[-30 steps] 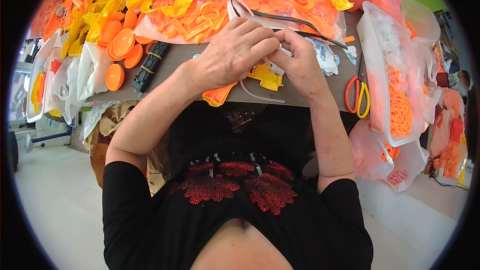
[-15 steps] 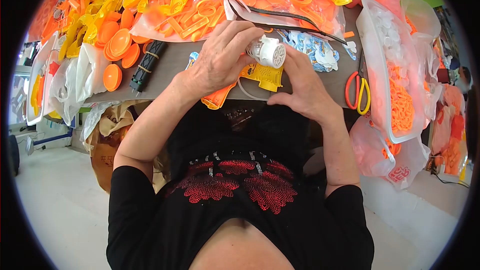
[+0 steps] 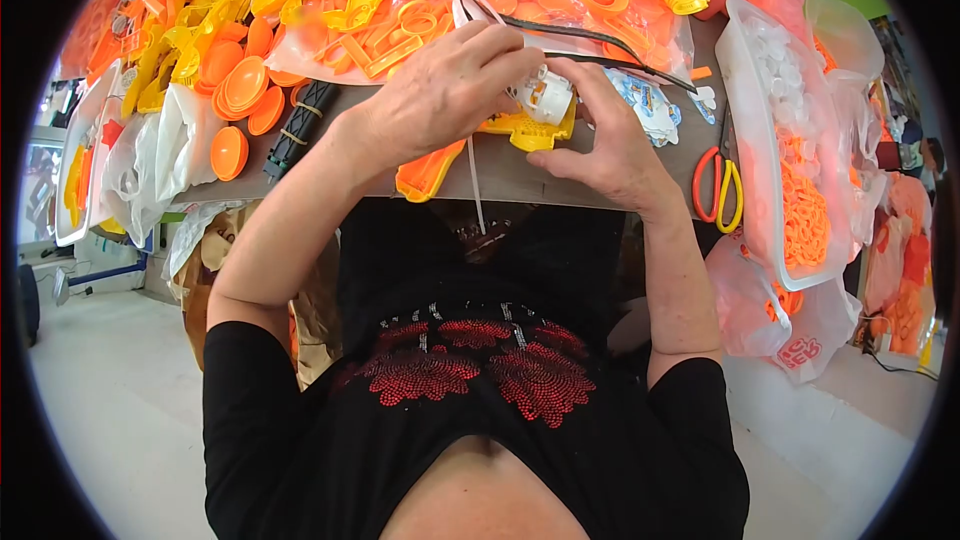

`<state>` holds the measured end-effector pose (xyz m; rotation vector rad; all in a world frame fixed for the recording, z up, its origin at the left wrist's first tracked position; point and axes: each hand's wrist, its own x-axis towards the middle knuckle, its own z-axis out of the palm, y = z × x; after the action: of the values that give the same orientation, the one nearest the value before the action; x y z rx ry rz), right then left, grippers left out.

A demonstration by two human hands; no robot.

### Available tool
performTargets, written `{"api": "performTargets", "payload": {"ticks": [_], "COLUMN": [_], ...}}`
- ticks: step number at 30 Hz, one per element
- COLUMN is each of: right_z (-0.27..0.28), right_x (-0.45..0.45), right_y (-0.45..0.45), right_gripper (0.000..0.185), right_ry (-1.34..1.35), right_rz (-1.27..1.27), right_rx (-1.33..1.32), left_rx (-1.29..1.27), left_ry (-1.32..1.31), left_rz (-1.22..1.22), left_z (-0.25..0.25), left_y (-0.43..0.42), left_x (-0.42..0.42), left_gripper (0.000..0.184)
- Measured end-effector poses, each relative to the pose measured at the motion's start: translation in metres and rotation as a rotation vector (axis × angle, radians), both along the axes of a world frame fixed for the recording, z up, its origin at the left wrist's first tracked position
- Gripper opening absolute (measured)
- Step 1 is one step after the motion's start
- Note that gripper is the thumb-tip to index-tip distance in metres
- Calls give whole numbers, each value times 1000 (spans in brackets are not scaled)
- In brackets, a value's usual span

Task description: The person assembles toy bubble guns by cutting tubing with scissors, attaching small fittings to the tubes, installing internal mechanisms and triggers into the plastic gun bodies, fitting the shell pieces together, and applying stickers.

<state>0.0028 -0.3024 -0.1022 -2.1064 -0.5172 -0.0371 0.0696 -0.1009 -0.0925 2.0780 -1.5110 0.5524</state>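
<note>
Between my hands is a white cylindrical part (image 3: 547,96) with small openings in its side. My left hand (image 3: 447,90) has its fingers closed on the part's left side. Around its right side, my right hand (image 3: 610,145) is curved with thumb and fingers apart. Just under the part lies a yellow plastic shell (image 3: 535,134). An orange shell (image 3: 429,172) rests at the table edge below my left wrist. A thin pale strip (image 3: 474,188) hangs down past the table edge from beneath my left hand.
Orange and yellow parts (image 3: 400,10) heap along the back. Orange discs (image 3: 243,87) and a black rod (image 3: 298,130) lie left. Black cords (image 3: 590,37) cross the plastic bag. Stickers (image 3: 645,108), scissors (image 3: 718,180) and a white bin (image 3: 748,130) stand right.
The white part came into view from between the closed hands, then turned and shifted slightly right. My right hand opened away from it. The pale strip now hangs downward.
</note>
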Motion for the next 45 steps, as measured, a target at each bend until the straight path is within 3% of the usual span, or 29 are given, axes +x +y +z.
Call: {"api": "performTargets", "payload": {"ticks": [4, 6, 13, 16, 19, 23, 25, 29, 34, 45], "right_z": [3, 5, 10, 6, 5, 7, 9, 13, 13, 13], "right_x": [7, 10, 10, 11, 11, 8, 12, 15, 22, 21], "right_y": [1, 0, 2, 1, -3, 2, 2, 3, 3, 8], "right_gripper": [73, 73, 77, 81, 84, 82, 81, 79, 70, 68], "right_ry": [-76, -86, -41, -62, -4, 25, 6, 63, 125, 159], "right_rz": [24, 29, 3, -34, -58, -39, -45, -32, 14, 44], "right_rx": [-13, -19, 2, 88, 131, 213, 169, 298, 457, 586], "left_rx": [106, 218, 230, 184, 13, -74, -110, -127, -220, -293], "left_ry": [-17, -150, -198, -149, -45, 70, -79, -63, 331, 234], "left_rz": [123, 167, 24, -1, 0, -22, -71, -50, -30, 28], "left_z": [10, 14, 11, 16, 19, 6, 2, -2, -17, -26], "left_y": [-7, -8, -3, 1, 9, 11, 7, 7, 13, 9], "left_x": [-3, -1, 19, 22, 22, 18, 19, 17, 13, 8], "left_gripper": [30, 27, 31, 35, 52, 52, 50, 50, 46, 43]}}
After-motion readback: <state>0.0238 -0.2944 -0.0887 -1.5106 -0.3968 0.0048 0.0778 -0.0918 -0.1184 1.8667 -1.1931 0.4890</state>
